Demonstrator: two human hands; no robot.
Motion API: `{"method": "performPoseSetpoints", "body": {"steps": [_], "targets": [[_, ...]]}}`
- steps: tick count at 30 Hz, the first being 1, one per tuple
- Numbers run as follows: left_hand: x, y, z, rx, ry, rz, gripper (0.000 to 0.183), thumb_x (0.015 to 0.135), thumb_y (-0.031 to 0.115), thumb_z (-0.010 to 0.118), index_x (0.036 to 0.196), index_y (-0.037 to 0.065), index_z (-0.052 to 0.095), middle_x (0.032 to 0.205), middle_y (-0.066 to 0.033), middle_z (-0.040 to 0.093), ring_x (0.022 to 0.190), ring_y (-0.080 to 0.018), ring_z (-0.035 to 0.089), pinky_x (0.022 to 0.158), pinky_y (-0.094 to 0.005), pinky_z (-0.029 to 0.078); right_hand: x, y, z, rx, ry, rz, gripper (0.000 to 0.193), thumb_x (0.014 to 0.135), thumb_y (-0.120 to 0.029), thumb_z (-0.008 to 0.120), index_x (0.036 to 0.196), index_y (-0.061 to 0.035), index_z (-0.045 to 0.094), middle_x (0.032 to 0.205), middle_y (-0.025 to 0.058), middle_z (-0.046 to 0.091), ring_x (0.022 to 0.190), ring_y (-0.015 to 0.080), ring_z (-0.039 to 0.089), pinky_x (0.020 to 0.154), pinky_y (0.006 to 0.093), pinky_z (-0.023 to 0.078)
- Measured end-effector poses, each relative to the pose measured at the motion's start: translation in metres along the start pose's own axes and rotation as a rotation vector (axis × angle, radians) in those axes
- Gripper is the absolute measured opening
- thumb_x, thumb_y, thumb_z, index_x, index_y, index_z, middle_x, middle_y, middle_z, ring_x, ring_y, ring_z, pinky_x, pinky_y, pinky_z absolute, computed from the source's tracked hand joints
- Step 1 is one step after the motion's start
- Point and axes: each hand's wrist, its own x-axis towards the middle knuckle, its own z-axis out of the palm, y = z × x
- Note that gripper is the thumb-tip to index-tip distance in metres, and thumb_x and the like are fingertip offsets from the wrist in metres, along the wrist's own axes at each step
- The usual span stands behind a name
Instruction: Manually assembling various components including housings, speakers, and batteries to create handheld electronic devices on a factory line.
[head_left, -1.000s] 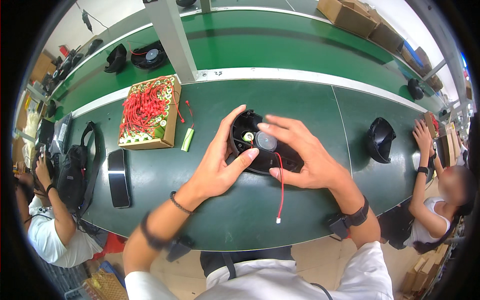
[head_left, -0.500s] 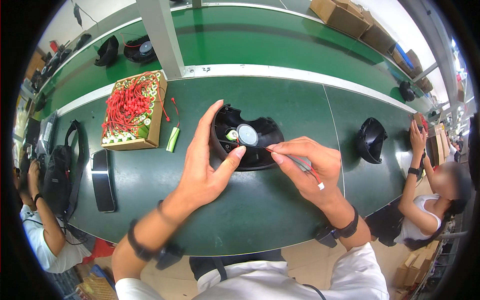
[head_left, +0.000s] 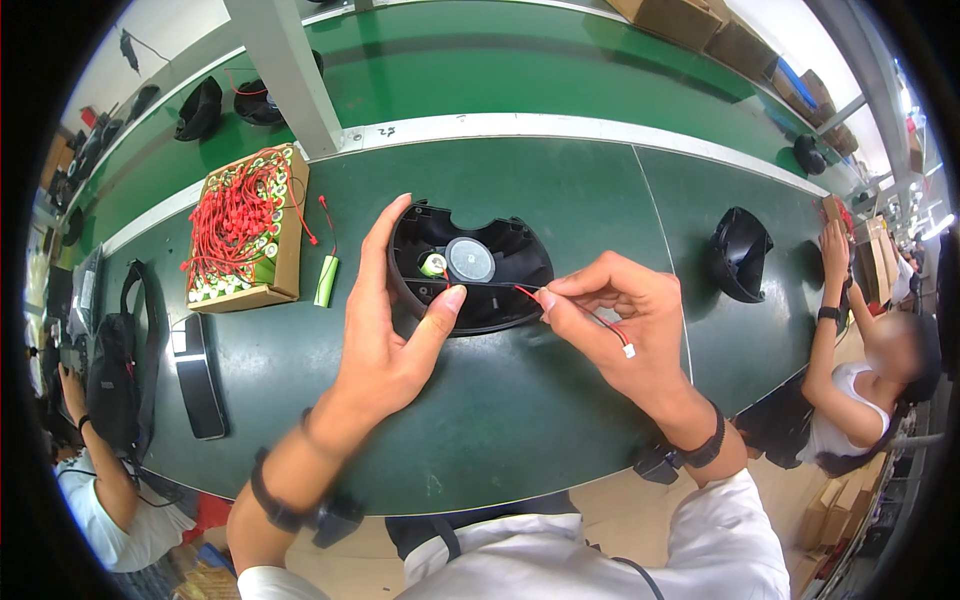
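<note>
1. Black plastic shell (head_left: 492,308), head view: it lies open side up over the green bench (head_left: 560,430), between the 2 hands, its long axis running left to right. Whether it rests on the bench or is slightly lifted, I cannot tell.
2. Left hand (head_left: 378,352), same view: its fingers wrap the shell's left wall and its thumb presses over the near rim, just beside the green cell (head_left: 433,265) inside. A round grey disc (head_left: 470,260) sits to the right of that cell.
3. Right hand (head_left: 630,320), same view: thumb and forefinger pinch the red-and-black lead (head_left: 528,292) just off the shell's near right edge. The lead slopes from that edge down to the right, toward the person; its white connector (head_left: 629,350) shows at the palm. This hand is nearer to the lead, while the left is nearer to the cell.
4. Writing, same view: the white rail (head_left: 560,125) beyond the bench bears a small dark handwritten mark. Any marking on the disc is too small to read. I can make out no brand or label on the shell or cell.
</note>
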Motion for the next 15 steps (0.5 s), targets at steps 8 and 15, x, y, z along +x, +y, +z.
{"method": "performPoseSetpoints", "body": {"steps": [8, 15], "targets": [[-0.001, -0.001, 0.002, 0.103, 0.037, 0.047, 0.076, 0.096, 0.004, 0.070, 0.160, -0.005, 0.031, 0.141, -0.0213, 0.056, 0.129, -0.0269, 0.058, 0.113, -0.0388, 0.044, -0.007, -0.016, 0.003, -0.115, -0.065, 0.040, 0.006, 0.092, 0.002, 0.078, 0.088, 0.0056, 0.074, 0.081, 0.0107, 0.079, 0.075, 0.0118, 0.077, 0.070, 0.0243, 0.060], [-0.003, -0.001, 0.005, 0.110, 0.059, 0.051, 0.076, 0.094, 0.002, 0.069, 0.160, -0.006, 0.031, 0.142, -0.0224, 0.055, 0.132, -0.0277, 0.056, 0.116, -0.0391, 0.041, -0.005, -0.013, 0.001, -0.166, -0.013, 0.068, 0.009, 0.092, 0.000, 0.078, 0.085, 0.0051, 0.073, 0.077, 0.0099, 0.078, 0.072, 0.0107, 0.076, 0.064, 0.0238, 0.059]]}}
